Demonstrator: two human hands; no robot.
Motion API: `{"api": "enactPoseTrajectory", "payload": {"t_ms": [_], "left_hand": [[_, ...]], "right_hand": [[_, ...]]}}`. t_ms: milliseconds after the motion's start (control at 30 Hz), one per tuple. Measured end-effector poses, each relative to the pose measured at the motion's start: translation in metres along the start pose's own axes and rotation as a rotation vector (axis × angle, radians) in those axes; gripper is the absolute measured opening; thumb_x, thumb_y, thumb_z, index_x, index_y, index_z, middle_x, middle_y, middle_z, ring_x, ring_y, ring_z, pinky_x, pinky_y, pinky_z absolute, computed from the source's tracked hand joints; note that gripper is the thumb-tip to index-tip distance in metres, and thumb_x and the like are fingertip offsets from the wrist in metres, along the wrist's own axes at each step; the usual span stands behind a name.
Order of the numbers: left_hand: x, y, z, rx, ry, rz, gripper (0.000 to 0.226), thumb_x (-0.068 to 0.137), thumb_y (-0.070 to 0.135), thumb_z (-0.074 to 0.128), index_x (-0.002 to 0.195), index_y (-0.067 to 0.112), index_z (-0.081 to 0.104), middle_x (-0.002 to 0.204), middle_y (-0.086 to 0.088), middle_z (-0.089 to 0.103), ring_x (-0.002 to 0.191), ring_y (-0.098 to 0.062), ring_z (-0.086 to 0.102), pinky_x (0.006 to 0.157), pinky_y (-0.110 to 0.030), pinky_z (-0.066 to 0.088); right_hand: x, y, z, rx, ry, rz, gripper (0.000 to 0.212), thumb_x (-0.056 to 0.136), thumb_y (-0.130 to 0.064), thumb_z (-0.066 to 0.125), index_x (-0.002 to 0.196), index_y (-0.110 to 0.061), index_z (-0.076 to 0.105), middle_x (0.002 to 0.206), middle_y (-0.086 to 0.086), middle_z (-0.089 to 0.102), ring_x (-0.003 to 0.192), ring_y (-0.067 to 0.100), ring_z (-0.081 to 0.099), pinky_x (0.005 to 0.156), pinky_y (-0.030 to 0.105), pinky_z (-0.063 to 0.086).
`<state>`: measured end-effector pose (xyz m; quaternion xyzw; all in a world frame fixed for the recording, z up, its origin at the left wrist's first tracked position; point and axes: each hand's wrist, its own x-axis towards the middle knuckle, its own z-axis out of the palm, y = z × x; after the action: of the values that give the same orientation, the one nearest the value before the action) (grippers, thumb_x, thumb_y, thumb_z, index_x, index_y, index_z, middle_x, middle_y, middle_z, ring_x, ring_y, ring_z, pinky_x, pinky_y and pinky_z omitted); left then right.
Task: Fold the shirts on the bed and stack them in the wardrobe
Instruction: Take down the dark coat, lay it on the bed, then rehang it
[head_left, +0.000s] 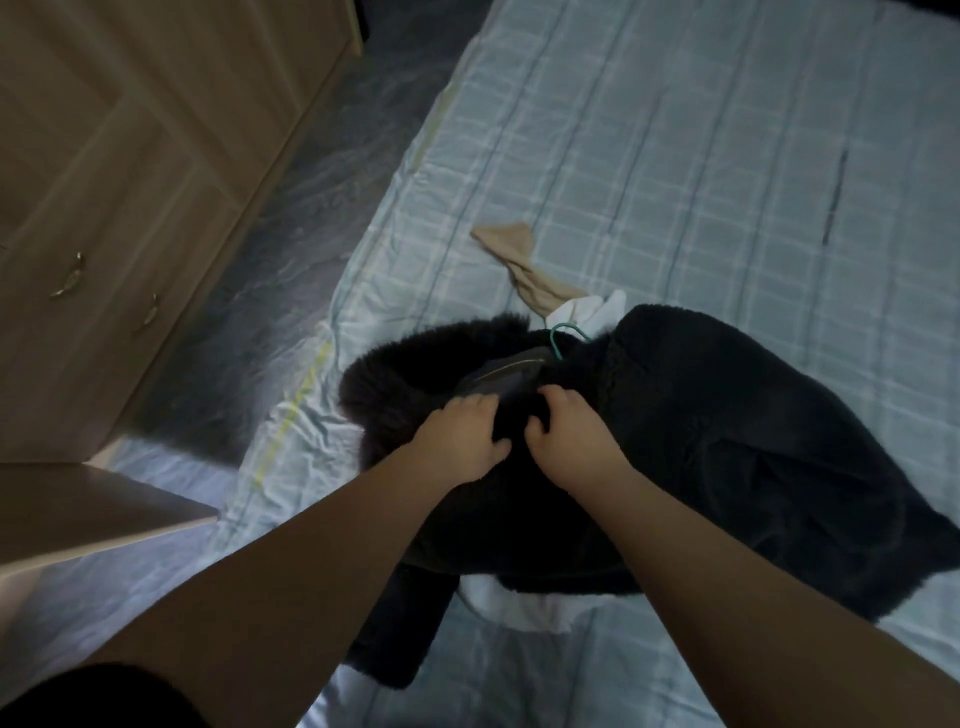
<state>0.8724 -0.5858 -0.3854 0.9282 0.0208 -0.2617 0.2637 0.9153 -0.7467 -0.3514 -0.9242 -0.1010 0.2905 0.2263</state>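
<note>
Folding not yet begun: both hands, left hand (460, 441) and right hand (563, 434), grip the dark fleece garment (727, 441) near the bed's (675, 156) left edge. Wardrobe (130, 182) closed; nothing stacked.

bed (701, 156) open beyond and right of the dark fleece garment (701, 415). beige stocking (519, 260), white cloth (587, 306) and green hanger hook (563, 332) crowd its far edge. wardrobe (130, 182) blocks left.
</note>
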Motion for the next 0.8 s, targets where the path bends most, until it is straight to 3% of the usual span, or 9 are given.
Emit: {"api": "enactPoseTrajectory", "payload": {"t_ms": [100, 233, 300, 367, 467, 533, 600, 700, 800], "left_hand": [[0.004, -0.003, 0.011, 0.100, -0.052, 0.024, 0.046, 0.088, 0.038, 0.063, 0.125, 0.012, 0.054, 0.135, -0.009, 0.045, 0.122, -0.029, 0.043, 0.097, -0.046, 0.047], [0.008, 0.001, 0.010, 0.061, -0.171, -0.011, 0.042, 0.086, 0.038, 0.064, 0.119, 0.013, 0.055, 0.126, -0.010, 0.044, 0.118, -0.031, 0.040, 0.096, -0.046, 0.046], [0.009, 0.006, 0.005, 0.081, -0.260, -0.030, 0.047, 0.083, 0.040, 0.066, 0.119, 0.014, 0.055, 0.123, -0.010, 0.043, 0.117, -0.030, 0.040, 0.096, -0.048, 0.046], [0.006, 0.012, 0.002, 0.082, -0.247, -0.007, 0.045, 0.082, 0.040, 0.067, 0.118, 0.015, 0.057, 0.121, -0.009, 0.044, 0.116, -0.028, 0.041, 0.095, -0.046, 0.046], [-0.009, 0.023, 0.003, -0.015, -0.202, 0.027, 0.030, 0.086, 0.034, 0.064, 0.109, 0.016, 0.058, 0.111, -0.005, 0.057, 0.105, -0.026, 0.055, 0.088, -0.041, 0.050], [-0.026, 0.030, 0.004, -0.066, -0.191, 0.068, 0.022, 0.088, 0.030, 0.062, 0.104, 0.015, 0.057, 0.105, -0.005, 0.062, 0.098, -0.026, 0.060, 0.085, -0.043, 0.052], [-0.045, 0.037, 0.008, -0.144, -0.203, 0.113, 0.020, 0.091, 0.026, 0.058, 0.107, 0.014, 0.056, 0.103, -0.006, 0.064, 0.095, -0.025, 0.061, 0.085, -0.043, 0.052], [-0.070, 0.051, 0.010, -0.190, -0.231, 0.175, 0.038, 0.093, 0.026, 0.054, 0.130, 0.017, 0.052, 0.117, -0.005, 0.062, 0.104, -0.025, 0.060, 0.089, -0.039, 0.051], [-0.089, 0.072, 0.007, -0.170, -0.240, 0.271, 0.028, 0.091, 0.026, 0.055, 0.116, 0.015, 0.056, 0.111, -0.007, 0.062, 0.100, -0.027, 0.061, 0.088, -0.043, 0.050]], "right_hand": [[0.009, -0.004, 0.020, -0.146, -0.023, 0.131, 0.032, 0.097, -0.032, 0.048, 0.116, -0.006, 0.053, 0.117, 0.017, 0.056, 0.104, 0.032, 0.056, 0.086, 0.036, 0.042], [-0.004, -0.002, 0.038, -0.193, -0.009, 0.120, 0.043, 0.089, -0.028, 0.056, 0.126, -0.007, 0.046, 0.129, 0.016, 0.043, 0.113, 0.037, 0.045, 0.095, 0.042, 0.038], [-0.015, 0.000, 0.039, -0.117, 0.060, 0.160, 0.053, 0.082, -0.024, 0.064, 0.129, -0.011, 0.043, 0.128, 0.014, 0.039, 0.113, 0.037, 0.042, 0.098, 0.044, 0.037], [-0.029, 0.004, 0.039, -0.017, 0.165, 0.231, 0.057, 0.077, -0.020, 0.069, 0.126, -0.012, 0.040, 0.124, 0.014, 0.040, 0.110, 0.036, 0.045, 0.100, 0.046, 0.040], [-0.050, 0.003, 0.034, 0.228, 0.248, 0.365, 0.048, 0.084, -0.019, 0.067, 0.118, -0.009, 0.035, 0.118, 0.016, 0.050, 0.099, 0.032, 0.057, 0.085, 0.039, 0.050], [-0.059, -0.002, 0.026, 0.374, 0.230, 0.454, 0.038, 0.093, -0.025, 0.061, 0.113, -0.006, 0.035, 0.106, 0.013, 0.059, 0.092, 0.027, 0.060, 0.076, 0.032, 0.046], [-0.069, -0.011, 0.018, 0.596, 0.222, 0.530, 0.036, 0.096, -0.034, 0.057, 0.111, -0.008, 0.038, 0.098, 0.004, 0.058, 0.093, 0.022, 0.058, 0.080, 0.031, 0.044], [-0.091, -0.022, 0.013, 0.813, 0.298, 0.572, 0.044, 0.090, -0.039, 0.067, 0.110, -0.010, 0.040, 0.097, 0.000, 0.056, 0.095, 0.019, 0.057, 0.090, 0.036, 0.048], [-0.117, -0.023, 0.008, 0.773, 0.419, 0.595, 0.035, 0.090, -0.028, 0.066, 0.109, -0.009, 0.045, 0.106, 0.009, 0.062, 0.099, 0.026, 0.061, 0.093, 0.044, 0.051]]}}
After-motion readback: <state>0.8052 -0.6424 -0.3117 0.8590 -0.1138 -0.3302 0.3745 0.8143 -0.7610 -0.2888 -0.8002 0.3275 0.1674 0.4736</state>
